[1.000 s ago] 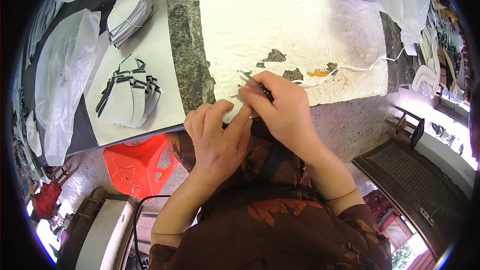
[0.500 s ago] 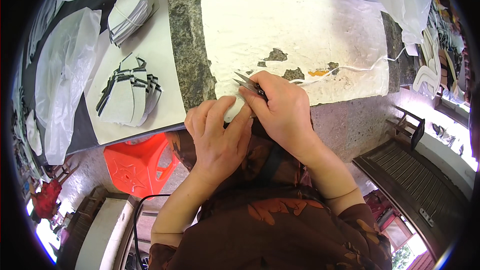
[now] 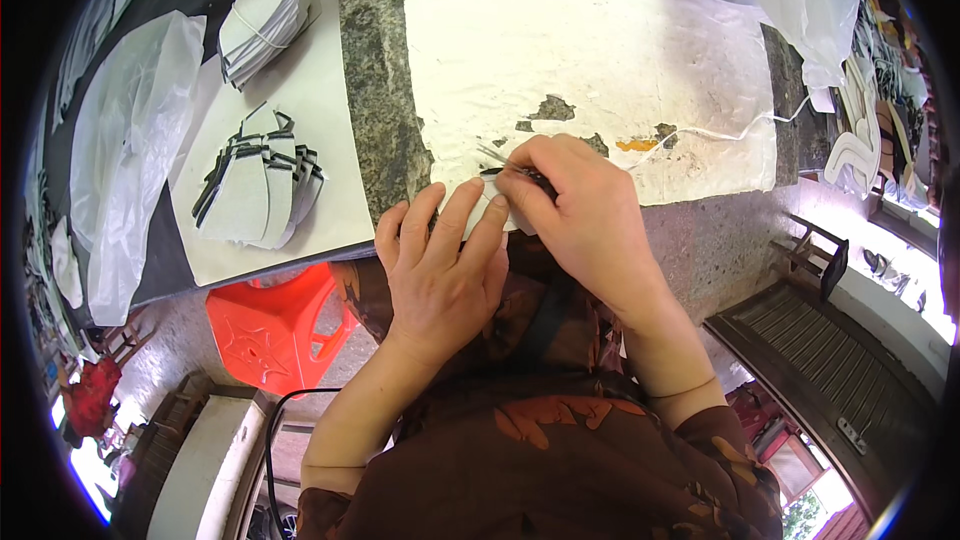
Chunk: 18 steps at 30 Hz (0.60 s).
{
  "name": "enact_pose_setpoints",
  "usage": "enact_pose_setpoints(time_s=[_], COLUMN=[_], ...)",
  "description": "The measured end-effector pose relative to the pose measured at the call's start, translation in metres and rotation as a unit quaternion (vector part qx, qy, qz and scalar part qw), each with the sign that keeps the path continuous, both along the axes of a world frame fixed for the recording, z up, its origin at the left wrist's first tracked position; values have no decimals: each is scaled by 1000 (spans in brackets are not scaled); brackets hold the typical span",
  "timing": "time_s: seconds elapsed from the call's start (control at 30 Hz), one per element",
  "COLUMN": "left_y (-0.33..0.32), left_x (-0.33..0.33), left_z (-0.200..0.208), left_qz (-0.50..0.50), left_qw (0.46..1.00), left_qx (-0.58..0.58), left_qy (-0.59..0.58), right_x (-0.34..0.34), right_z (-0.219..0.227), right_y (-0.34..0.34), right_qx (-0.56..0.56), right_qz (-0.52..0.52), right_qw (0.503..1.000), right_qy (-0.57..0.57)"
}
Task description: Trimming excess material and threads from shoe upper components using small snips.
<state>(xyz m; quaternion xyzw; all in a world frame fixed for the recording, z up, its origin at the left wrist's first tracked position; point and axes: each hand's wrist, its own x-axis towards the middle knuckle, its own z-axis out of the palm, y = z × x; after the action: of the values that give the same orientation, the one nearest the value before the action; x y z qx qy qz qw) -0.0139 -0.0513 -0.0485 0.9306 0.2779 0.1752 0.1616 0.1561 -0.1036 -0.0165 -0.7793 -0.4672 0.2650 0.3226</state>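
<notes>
My left hand (image 3: 437,275) lies over a small white piece (image 3: 488,190) at the table's near edge, its fingers spread and pressing flat. Much of that piece is covered by my fingers. In my right hand (image 3: 590,215), closed, are small dark scissors (image 3: 491,152), their pointed blades sticking out past the knuckles to the left. The right fingertips pinch down at the piece's far edge, where a short dark strip shows. What exactly they grip there is hidden.
A fanned stack of white pieces with black edging (image 3: 260,190) lies left on a pale sheet. Beyond it stands a tied bundle (image 3: 262,25). Plastic bags (image 3: 135,160) lie far left. A white cord (image 3: 715,132) crosses the worn white sheet (image 3: 590,50). A red stool (image 3: 265,330) stands below left.
My left fingers have gone from pinching the white piece to lying spread on it. The piece now sits flatter on the table. My right hand has shifted slightly right, its fingertips turned down.
</notes>
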Motion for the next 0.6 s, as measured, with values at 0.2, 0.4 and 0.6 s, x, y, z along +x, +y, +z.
enact_pose_setpoints(time_s=[0.2, 0.4, 0.6], left_y=[-1, -1, 0], left_x=[4, 5, 6], left_z=[10, 10, 14], left_qz=[4, 1, -4], left_qw=[1000, 1000, 999], left_qx=[-15, -13, -7], left_qy=[21, 28, 36], right_x=[5, 0, 2], right_z=[-2, -6, -6], right_y=[-3, -2, -3], right_qx=[3, 8, 9], right_qz=[-27, -54, -47], right_qw=[1000, 998, 999], right_qy=[1, -8, -16])
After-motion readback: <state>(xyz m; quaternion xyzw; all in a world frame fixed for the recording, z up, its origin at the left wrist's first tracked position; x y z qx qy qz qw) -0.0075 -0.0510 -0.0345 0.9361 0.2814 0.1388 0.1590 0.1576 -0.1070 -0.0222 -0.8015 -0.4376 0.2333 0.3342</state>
